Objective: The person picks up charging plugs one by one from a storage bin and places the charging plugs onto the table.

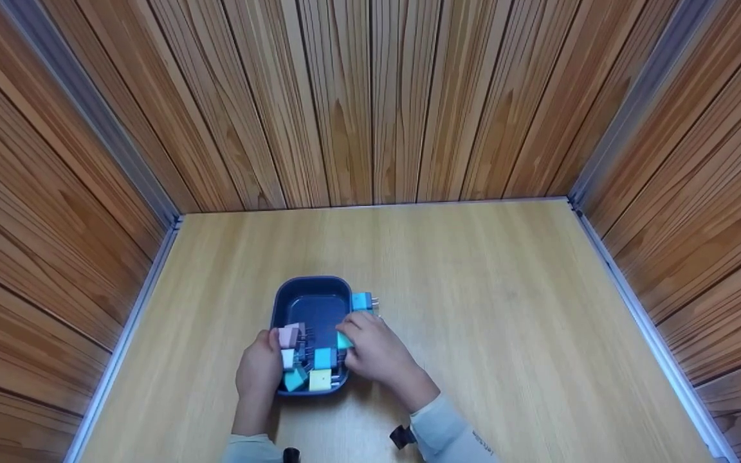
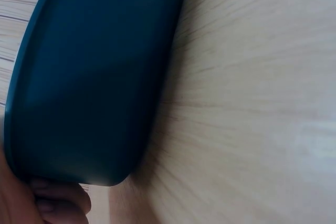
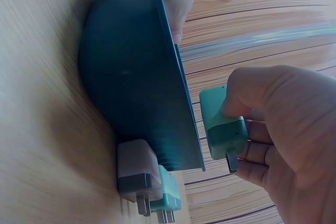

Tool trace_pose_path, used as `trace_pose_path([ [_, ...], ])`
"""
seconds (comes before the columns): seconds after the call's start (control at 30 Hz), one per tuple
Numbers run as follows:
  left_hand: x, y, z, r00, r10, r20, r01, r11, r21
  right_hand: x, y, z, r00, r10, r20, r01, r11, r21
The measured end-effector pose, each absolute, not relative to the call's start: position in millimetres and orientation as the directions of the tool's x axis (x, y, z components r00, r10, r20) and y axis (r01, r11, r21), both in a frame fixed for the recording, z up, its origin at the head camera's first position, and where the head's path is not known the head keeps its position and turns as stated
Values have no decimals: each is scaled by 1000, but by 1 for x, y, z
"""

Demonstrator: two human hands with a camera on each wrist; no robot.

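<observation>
A dark blue tub (image 1: 314, 307) stands on the table, with several plug chargers in its near half: pink (image 1: 289, 337), white (image 1: 288, 358), blue (image 1: 325, 358), teal (image 1: 294, 379) and yellow (image 1: 320, 380). My left hand (image 1: 260, 365) grips the tub's left side, thumb over the rim and fingers curled against the outer wall. Above the right rim, my right hand (image 1: 378, 347) pinches a green charger (image 3: 215, 109) between thumb and fingers, its metal prong pointing away from the tub. Outside the tub's right wall lie a greyish-pink charger (image 3: 137, 161) and a blue-green charger (image 3: 168, 188).
The wooden table (image 1: 505, 321) extends widely to the right of the tub and behind it. Plank-patterned walls (image 1: 370, 103) enclose the back and both sides, with metal strips (image 1: 647, 328) along the edges.
</observation>
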State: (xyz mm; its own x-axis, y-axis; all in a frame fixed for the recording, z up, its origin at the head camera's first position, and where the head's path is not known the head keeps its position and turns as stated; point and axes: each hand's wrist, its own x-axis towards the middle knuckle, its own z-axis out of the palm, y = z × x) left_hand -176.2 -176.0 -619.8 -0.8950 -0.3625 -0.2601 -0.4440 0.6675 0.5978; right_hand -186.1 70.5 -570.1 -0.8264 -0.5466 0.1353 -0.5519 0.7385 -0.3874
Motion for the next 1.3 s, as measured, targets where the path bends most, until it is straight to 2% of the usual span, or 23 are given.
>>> trace_pose_path([
  [0.37,-174,-177,-620,-909,-357,-217,-412,683,603,-182,78,-571,-835,-529,149,-543,749,-381],
  [0.67,-176,-178,-622,-906,-347,-243,-421,674,607,-181,84,-573,-827,-528,191,-559,740,-374],
  [1.1,-176,-177,-623,-900,-352,-256,-433,663,611,-178,90,-574,-844,-512,161,-530,748,-399],
  [1.3,-175,-177,-622,-916,-344,-207,-396,698,597,-177,92,-575,-824,-532,194,-563,736,-377],
])
